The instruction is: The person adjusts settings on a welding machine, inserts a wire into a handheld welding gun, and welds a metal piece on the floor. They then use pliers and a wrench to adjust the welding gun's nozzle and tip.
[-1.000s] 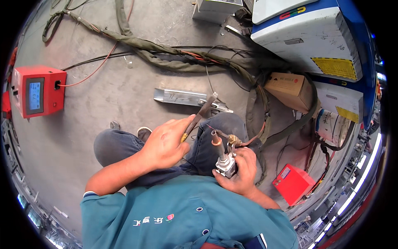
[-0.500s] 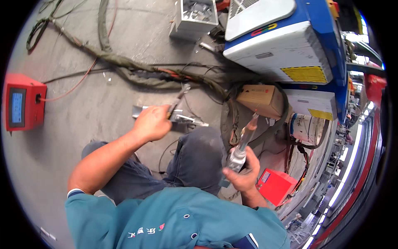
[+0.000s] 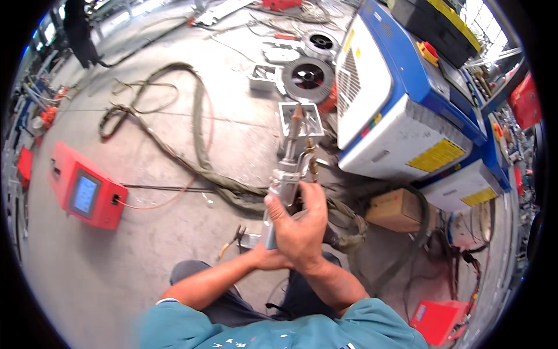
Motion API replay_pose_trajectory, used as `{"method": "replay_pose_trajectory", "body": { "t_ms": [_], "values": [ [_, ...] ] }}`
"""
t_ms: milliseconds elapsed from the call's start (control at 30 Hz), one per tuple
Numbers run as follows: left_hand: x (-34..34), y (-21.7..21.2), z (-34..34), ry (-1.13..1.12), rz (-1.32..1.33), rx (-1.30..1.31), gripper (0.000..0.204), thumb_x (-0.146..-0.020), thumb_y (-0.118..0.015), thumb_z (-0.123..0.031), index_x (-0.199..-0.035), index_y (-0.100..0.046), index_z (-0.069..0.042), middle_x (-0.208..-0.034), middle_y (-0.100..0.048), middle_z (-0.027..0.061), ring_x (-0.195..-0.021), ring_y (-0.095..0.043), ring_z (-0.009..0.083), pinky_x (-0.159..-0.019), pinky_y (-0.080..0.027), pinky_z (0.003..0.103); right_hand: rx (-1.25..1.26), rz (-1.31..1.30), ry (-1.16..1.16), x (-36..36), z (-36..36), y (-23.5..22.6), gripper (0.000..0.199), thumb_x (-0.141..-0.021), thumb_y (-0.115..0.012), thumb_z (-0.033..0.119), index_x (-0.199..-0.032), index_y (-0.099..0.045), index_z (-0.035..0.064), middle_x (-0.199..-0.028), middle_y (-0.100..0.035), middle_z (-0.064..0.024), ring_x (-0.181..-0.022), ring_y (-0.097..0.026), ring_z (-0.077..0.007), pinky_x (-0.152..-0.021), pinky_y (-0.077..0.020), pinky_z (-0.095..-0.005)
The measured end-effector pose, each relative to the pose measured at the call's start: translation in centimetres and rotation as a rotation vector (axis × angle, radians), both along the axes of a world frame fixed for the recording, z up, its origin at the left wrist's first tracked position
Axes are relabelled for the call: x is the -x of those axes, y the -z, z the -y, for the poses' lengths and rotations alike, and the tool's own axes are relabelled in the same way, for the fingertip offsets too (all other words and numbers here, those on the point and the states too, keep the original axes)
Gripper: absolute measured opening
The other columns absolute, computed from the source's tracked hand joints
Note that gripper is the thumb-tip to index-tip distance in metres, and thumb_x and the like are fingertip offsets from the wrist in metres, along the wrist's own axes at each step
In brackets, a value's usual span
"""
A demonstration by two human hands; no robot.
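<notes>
A silver welding gun (image 3: 285, 179) with a copper-coloured tip points away from me, above the floor. My right hand (image 3: 301, 232) is wrapped round its body, thumb on the left side. Brass fittings (image 3: 312, 158) stand beside the barrel. Under the right wrist lies my left hand (image 3: 269, 258), close to the gun's lower end; its fingers are hidden, so I cannot tell whether it grips anything. On the floor left of the hands lies a hand tool with a yellow handle (image 3: 224, 250), beside a partly covered metal piece (image 3: 250, 240).
A red box with a screen (image 3: 93, 196) stands at left. A thick sheathed cable (image 3: 200, 125) loops over the floor. The blue and white machine (image 3: 378, 136) is at right, near a cardboard box (image 3: 395, 210). Wire spools (image 3: 289, 81) and an open box of metal bits (image 3: 285, 123) lie ahead.
My right hand has brought the welding gun from the right to the middle. My left hand has let go of the hand tool, now on the floor, and moved beneath the right. The view has shifted.
</notes>
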State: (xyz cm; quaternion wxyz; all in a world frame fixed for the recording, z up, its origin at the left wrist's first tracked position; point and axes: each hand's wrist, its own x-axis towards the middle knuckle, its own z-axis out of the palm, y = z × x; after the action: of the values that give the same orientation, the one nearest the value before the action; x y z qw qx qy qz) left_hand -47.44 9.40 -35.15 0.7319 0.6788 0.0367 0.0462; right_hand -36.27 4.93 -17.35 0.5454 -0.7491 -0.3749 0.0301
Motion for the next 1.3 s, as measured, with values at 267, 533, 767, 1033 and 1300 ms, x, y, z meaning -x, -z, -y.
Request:
{"method": "replay_pose_trajectory", "body": {
  "t_ms": [267,533,767,1033,1300],
  "values": [
    [1.7,-7.0,-3.1,-0.56,0.165,0.417,0.072,-0.083,-0.07,-0.008,-0.149,-0.042,-0.003,-0.135,-0.057,0.0168,-0.128,-0.056,0.0336,-0.11,-0.046,0.046,-0.01,0.204,-0.416,3.5,-1.9,0.5,0.061,-0.082,-0.079,0.02,-0.134,-0.059,-0.006,-0.126,-0.061,-0.0269,-0.119,-0.06,-0.0417,-0.104,-0.0462,-0.0459],
    [5.2,-9.8,-11.4,-0.578,0.521,0.647,0.076,-0.07,-0.066,-0.005,-0.143,-0.046,-0.003,-0.102,-0.06,0.0135,-0.096,-0.061,0.0301,-0.093,-0.054,0.049,-0.249,-0.312,-0.409,-2.5,-5.0,0.1,0.06,-0.095,-0.073,0.029,-0.138,-0.054,-0.0075,-0.13,-0.065,-0.0243,-0.119,-0.064,-0.0346,-0.101,-0.0496,-0.043],
    [6.3,-8.8,-10.2,-0.22,0.515,0.528,0.061,-0.092,-0.064,-0.044,-0.136,-0.053,-0.002,-0.083,-0.061,0.0126,-0.078,-0.062,0.0269,-0.073,-0.055,0.043,-0.543,-0.609,-0.678,-1.6,-6.2,0.5,0.068,-0.103,-0.067,0.024,-0.154,-0.035,-0.0067,-0.145,-0.055,-0.0192,-0.135,-0.052,-0.0248,-0.11,-0.0446,-0.0374],
    [6.5,-7.8,-9.6,-0.234,0.427,0.554,0.063,-0.088,-0.065,-0.044,-0.134,-0.056,-0.003,-0.082,-0.062,0.0113,-0.078,-0.061,0.0264,-0.072,-0.052,0.044,-0.598,-0.39,-0.606,-0.5,-4.4,-1.7,0.053,-0.103,-0.062,0.008,-0.149,-0.043,-0.0065,-0.132,-0.067,-0.0209,-0.124,-0.064,-0.0238,-0.104,-0.0503,-0.0354],
    [5.7,-6.6,-10.7,-0.086,0.408,0.611,0.069,-0.086,-0.066,-0.044,-0.14,-0.055,-0.003,-0.086,-0.066,0.0137,-0.086,-0.066,0.0286,-0.08,-0.055,0.043,-0.673,-0.246,-0.406,0.7,-4.4,-1.8,0.05,-0.095,-0.069,0.009,-0.142,-0.055,-0.0041,-0.114,-0.074,-0.0198,-0.098,-0.074,-0.0337,-0.083,-0.0581,-0.0393]
  ]
}}
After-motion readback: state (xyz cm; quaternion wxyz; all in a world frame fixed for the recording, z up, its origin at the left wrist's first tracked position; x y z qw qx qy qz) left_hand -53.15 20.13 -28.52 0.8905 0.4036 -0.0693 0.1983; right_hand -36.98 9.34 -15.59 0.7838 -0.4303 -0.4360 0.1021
